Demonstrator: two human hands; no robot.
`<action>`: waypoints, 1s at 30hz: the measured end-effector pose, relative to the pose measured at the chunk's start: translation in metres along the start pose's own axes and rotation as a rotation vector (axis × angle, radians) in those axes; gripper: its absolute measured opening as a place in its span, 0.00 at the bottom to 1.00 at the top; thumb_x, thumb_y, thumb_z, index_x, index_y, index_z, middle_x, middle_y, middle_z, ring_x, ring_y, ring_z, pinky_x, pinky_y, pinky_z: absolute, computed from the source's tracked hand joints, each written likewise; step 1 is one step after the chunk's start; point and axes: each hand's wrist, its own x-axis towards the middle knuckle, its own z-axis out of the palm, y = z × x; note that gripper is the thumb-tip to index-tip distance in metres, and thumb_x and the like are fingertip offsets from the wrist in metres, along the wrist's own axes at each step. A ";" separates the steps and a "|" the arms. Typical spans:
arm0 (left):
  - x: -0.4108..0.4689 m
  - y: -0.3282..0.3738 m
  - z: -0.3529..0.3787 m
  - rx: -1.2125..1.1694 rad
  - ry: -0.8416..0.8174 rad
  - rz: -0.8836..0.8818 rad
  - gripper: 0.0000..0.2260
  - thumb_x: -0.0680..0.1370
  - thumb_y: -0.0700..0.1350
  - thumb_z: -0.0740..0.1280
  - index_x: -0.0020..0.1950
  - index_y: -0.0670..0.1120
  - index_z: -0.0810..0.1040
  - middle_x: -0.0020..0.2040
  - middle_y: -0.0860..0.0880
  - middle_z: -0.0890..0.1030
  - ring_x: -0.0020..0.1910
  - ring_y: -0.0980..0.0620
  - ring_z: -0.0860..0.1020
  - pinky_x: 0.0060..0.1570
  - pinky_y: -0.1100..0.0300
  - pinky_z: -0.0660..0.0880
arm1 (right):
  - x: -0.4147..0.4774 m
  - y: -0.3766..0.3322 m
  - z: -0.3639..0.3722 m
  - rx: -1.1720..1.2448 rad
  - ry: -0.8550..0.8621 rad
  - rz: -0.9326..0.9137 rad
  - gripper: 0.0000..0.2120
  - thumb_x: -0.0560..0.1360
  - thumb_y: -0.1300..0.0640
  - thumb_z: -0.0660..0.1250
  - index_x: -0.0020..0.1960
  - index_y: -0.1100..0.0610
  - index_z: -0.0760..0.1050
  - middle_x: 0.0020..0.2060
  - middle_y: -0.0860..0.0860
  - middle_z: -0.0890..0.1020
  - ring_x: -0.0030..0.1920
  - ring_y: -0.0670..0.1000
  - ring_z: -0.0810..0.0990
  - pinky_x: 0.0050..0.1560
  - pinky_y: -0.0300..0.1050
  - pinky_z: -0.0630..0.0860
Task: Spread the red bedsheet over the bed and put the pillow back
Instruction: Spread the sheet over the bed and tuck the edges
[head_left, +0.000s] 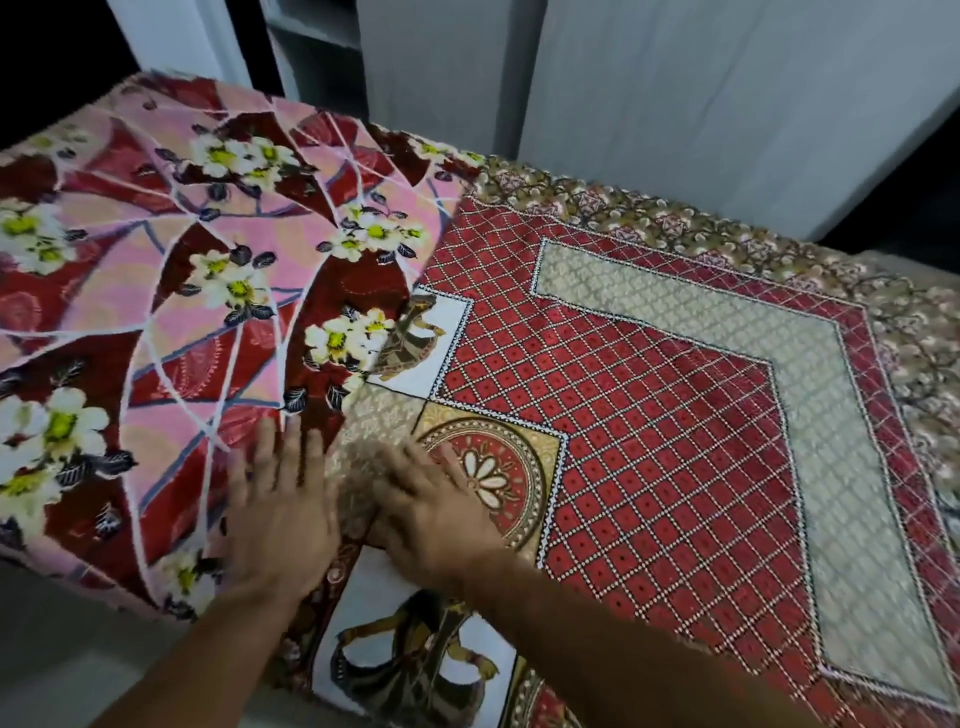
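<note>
The red bedsheet (649, 415), patterned with a diamond lattice, beige panels and printed figures, lies flat over the right part of the bed. A pink and maroon floral cloth (171, 291) with white flowers covers the left part and overlaps the sheet's edge. My left hand (280, 514) lies flat, fingers apart, on the edge of the floral cloth. My right hand (431, 514) presses flat on the red bedsheet beside a round medallion print; it is blurred. No pillow is in view.
Grey cabinet doors (727, 104) and an open shelf (311, 41) stand behind the bed. The bed's near edge runs along the bottom left, with pale floor (62, 665) below it. A dark gap lies at the far right.
</note>
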 end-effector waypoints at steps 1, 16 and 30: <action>0.002 0.011 -0.006 -0.027 0.041 0.100 0.27 0.83 0.53 0.46 0.80 0.42 0.57 0.80 0.41 0.54 0.80 0.40 0.49 0.76 0.39 0.51 | -0.012 0.001 0.006 -0.022 0.110 0.205 0.27 0.82 0.45 0.52 0.79 0.51 0.60 0.81 0.53 0.51 0.81 0.57 0.43 0.77 0.66 0.42; -0.049 0.094 -0.010 0.101 -0.214 0.380 0.32 0.81 0.65 0.42 0.81 0.50 0.47 0.81 0.40 0.49 0.80 0.39 0.46 0.75 0.38 0.47 | -0.210 0.033 0.013 -0.073 0.142 0.627 0.30 0.83 0.43 0.45 0.81 0.55 0.54 0.81 0.56 0.45 0.81 0.59 0.41 0.77 0.63 0.44; -0.133 0.207 -0.127 0.253 -0.405 0.365 0.29 0.84 0.60 0.44 0.82 0.52 0.41 0.82 0.46 0.42 0.80 0.41 0.39 0.77 0.40 0.44 | -0.327 0.001 -0.053 0.051 -0.318 0.226 0.29 0.84 0.42 0.54 0.78 0.58 0.62 0.81 0.50 0.44 0.81 0.53 0.41 0.79 0.55 0.36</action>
